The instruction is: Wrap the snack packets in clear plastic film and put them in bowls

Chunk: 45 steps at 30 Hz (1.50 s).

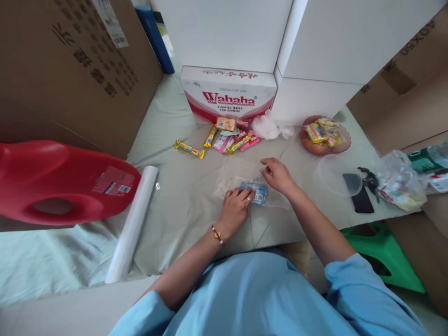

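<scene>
A small blue packet (257,193) with a white barcode label lies inside a clear plastic bag (227,175) on the cloth-covered table. My left hand (237,209) rests over the packet's left side, its fingers bent down onto it and holding it against the table. That hand wears a ring, with a red beaded bracelet at the wrist. Just above and right of the packet, my right hand (277,175) hovers at the bag's edge. Its fingers are curled, with a gap between index finger and thumb; nothing shows between them.
Behind my hands lie several wrapped snacks (233,137) and a crumpled white bag (268,126), before a Wahaha carton (229,95). Rightward are a bowl of snacks (325,135), a clear lid (339,175), a phone (359,198) and keys (369,179). Leftward, a film roll (133,224) and red jug (66,182).
</scene>
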Tool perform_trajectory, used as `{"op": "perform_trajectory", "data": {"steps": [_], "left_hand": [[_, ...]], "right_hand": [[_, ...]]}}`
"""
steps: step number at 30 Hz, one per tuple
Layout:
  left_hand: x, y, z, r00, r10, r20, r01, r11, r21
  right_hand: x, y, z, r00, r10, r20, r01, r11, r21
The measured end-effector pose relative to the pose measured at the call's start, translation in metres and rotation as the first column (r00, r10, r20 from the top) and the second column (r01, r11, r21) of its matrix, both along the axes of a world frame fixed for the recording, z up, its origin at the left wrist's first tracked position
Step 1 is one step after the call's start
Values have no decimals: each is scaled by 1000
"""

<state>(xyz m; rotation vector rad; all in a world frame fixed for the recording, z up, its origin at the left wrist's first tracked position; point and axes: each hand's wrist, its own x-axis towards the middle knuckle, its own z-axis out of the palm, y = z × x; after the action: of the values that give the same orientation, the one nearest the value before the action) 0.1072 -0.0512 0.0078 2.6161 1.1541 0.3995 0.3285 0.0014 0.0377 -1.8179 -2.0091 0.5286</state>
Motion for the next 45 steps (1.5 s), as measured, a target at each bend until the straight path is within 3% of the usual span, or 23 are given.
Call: {"op": "perform_trajectory", "data": {"steps": [2, 4, 7, 9, 13, 15, 19, 22, 25, 27, 29, 31, 32, 35, 37, 41, 45], "left_hand": [[-1, -1, 1, 1000, 12, -10, -12, 1000, 5], [-1, -2, 4, 1000, 20, -21, -20, 1000, 6], [-1, -3, 7, 999, 23, -40, -23, 1000, -2], [0, -4, 8, 998, 23, -51, -24, 1000, -10], [2, -5, 11, 998, 24, -57, -25, 1000, -19], [3, -5, 12, 999, 24, -47, -25, 999, -27], [-2, -1, 10, 1000, 18, 6, -17, 995, -98], [-14, 1, 1, 982, 1, 189, 35, 982, -184], [-29, 2, -7, 893, 128, 431, 7, 954, -299], [-36, 7, -7, 785, 363, 502, -147, 896, -418], [-39, 18, -2, 641, 585, 498, -339, 797, -499], [-36, 34, 5, 539, 667, 514, -462, 745, -482], [-32, 43, 9, 529, 658, 535, -491, 752, -439], [-17, 71, 17, 639, 559, 529, -494, 825, -275], [-6, 86, 17, 756, 521, 396, -461, 854, -243], [-3, 96, 12, 933, 358, 27, -332, 890, -313], [-32, 88, 10, 986, 167, 17, -148, 911, -385]], "right_hand": [[-4, 18, 3, 990, -66, 127, 67, 998, -6], [-10, 33, 3, 977, -85, 197, 113, 984, -135], [-17, 44, 3, 979, -63, 192, 119, 946, -302], [-16, 42, 6, 988, -32, 152, 79, 947, -313], [-13, 17, 16, 993, 122, 12, -118, 979, -168], [-17, -5, 19, 968, 250, 17, -247, 965, -83], [-30, -52, 11, 911, 359, 202, -331, 930, -160], [-37, -72, 1, 888, 376, 265, -328, 921, -209], [-42, -78, -1, 869, 395, 296, -336, 913, -232], [-45, -78, 2, 863, 401, 306, -333, 909, -251], [-46, -78, 5, 857, 408, 314, -334, 905, -263], [-47, -78, 7, 853, 412, 320, -337, 903, -266], [-47, -79, 8, 853, 411, 322, -336, 905, -262], [-48, -81, 6, 852, 410, 327, -344, 908, -240], [-48, -81, 5, 845, 414, 338, -352, 907, -229], [-48, -82, 4, 842, 411, 349, -353, 910, -218], [-41, -81, -3, 882, 397, 255, -353, 914, -199]]}}
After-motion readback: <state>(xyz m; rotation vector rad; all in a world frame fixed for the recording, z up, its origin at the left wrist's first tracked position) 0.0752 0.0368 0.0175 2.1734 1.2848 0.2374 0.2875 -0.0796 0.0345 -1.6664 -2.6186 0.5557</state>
